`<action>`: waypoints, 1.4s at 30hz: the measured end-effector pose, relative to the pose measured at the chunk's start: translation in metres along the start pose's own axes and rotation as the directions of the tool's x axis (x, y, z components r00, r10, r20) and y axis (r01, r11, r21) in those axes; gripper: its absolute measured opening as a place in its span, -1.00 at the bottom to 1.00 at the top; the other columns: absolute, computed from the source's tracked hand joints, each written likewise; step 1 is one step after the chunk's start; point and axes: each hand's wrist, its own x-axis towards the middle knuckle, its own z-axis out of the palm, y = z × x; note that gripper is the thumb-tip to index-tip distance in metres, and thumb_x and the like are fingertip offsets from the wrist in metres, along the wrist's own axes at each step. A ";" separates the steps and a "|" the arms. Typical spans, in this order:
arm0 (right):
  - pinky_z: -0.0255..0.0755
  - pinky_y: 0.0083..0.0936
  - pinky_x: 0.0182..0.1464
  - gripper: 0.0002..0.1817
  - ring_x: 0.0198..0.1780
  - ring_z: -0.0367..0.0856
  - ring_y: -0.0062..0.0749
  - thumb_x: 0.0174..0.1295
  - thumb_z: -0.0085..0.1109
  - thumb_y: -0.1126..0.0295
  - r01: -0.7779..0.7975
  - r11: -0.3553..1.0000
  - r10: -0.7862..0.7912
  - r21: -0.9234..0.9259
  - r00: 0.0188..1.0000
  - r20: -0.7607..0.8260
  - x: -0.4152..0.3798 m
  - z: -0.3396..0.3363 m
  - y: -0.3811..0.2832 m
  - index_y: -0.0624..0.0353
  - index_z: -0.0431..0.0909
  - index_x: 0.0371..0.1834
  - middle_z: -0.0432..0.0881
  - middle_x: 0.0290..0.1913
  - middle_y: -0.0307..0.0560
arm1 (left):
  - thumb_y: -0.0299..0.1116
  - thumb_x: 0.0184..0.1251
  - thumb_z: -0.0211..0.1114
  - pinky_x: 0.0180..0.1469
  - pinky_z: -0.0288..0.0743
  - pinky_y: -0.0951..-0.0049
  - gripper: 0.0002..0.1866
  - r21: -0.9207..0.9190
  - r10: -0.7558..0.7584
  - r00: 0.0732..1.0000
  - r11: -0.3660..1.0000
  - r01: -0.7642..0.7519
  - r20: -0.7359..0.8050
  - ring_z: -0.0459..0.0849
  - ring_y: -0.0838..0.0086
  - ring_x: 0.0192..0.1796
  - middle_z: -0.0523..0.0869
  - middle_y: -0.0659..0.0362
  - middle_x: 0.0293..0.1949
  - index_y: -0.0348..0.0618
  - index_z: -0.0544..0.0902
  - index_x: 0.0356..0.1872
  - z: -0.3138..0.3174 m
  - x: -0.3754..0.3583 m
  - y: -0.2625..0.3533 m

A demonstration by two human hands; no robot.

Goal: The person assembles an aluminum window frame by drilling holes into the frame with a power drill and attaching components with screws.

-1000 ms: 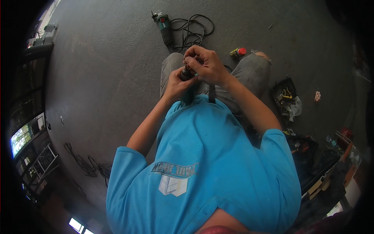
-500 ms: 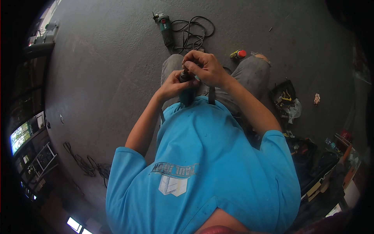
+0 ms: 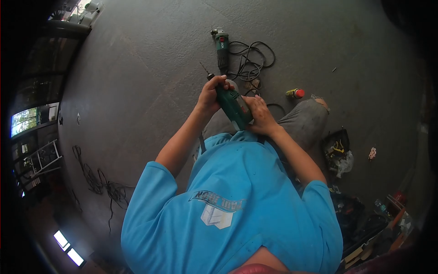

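Note:
A green electric drill [image 3: 232, 106] lies in both hands above my lap, its nose tilted up and to the left. A thin drill bit [image 3: 204, 67] sticks out of the dark chuck [image 3: 210, 76]. My left hand [image 3: 211, 95] is closed round the front of the drill, just behind the chuck. At the rear of the body, my right hand [image 3: 261, 114] grips the drill, its lower fingers partly hidden. Just beyond the drill, a green angle grinder [image 3: 222, 50] rests on the floor with its black cord [image 3: 250, 61] coiled beside it.
A yellow spray can with a red cap [image 3: 295, 93] lies near my right knee. To the right stands an open tool case [image 3: 336, 148] with mixed items and a plastic bag. Tangled cable [image 3: 109, 187] runs over the floor at left; a metal frame [image 3: 45, 160] stands farther left.
My right hand has left the chuck and now grips the drill's rear. My left hand has shifted on the drill's front. The drill has tilted, exposing its body and bit. The view has shifted.

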 end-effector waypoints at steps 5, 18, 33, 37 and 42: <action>0.13 -0.03 0.36 0.03 0.23 0.37 0.12 -0.27 0.48 0.18 0.063 0.995 -0.068 0.073 0.995 0.071 0.011 -0.027 -0.014 0.21 0.11 0.32 0.39 0.15 0.16 | -0.20 0.28 0.26 0.02 0.48 0.20 -0.77 0.122 -0.024 0.991 0.993 0.008 0.133 0.66 0.31 -0.20 0.51 0.25 -0.52 -0.04 0.53 -0.50 0.014 -0.006 0.010; 0.34 -0.12 0.11 -0.25 0.00 0.50 0.07 -0.19 0.44 0.21 0.035 0.999 -0.032 0.007 0.970 -0.240 0.004 -0.031 -0.039 0.22 0.27 0.07 0.47 -0.10 0.14 | -0.24 0.24 0.31 -0.09 0.50 0.37 -0.78 0.088 -0.034 0.994 0.996 0.025 0.100 0.63 0.42 -0.28 0.52 0.24 -0.51 -0.08 0.54 -0.51 0.049 -0.024 0.019; 0.34 -0.15 0.00 -0.46 -0.18 0.52 0.02 -0.16 0.34 0.28 0.077 0.996 -0.087 -0.042 0.920 -0.381 -0.012 -0.012 -0.020 0.22 0.35 -0.09 0.50 -0.26 0.07 | -0.37 0.17 0.35 -0.21 0.51 0.42 -0.78 0.232 -0.001 0.993 0.972 -0.027 0.122 0.59 0.48 -0.42 0.52 0.23 -0.58 -0.08 0.50 -0.58 0.061 -0.019 0.001; 0.35 -0.14 0.00 -0.51 -0.22 0.53 0.03 -0.15 0.31 0.30 0.096 0.995 -0.089 -0.002 0.911 -0.403 -0.010 -0.010 -0.022 0.22 0.36 -0.13 0.49 -0.30 0.07 | -0.33 0.16 0.34 -0.18 0.49 0.42 -0.76 0.266 -0.026 0.987 0.964 -0.018 0.159 0.59 0.48 -0.39 0.48 0.24 -0.62 -0.06 0.48 -0.60 0.063 -0.019 0.002; 0.35 -0.12 0.02 -0.59 -0.23 0.54 0.06 -0.12 0.26 0.35 0.092 0.996 -0.082 0.016 0.943 -0.323 -0.019 -0.001 -0.011 0.25 0.38 -0.19 0.48 -0.33 0.09 | -0.29 0.18 0.34 -0.16 0.49 0.41 -0.78 0.279 -0.059 0.987 0.960 0.015 0.149 0.60 0.46 -0.37 0.50 0.24 -0.59 -0.05 0.49 -0.55 0.068 -0.021 0.000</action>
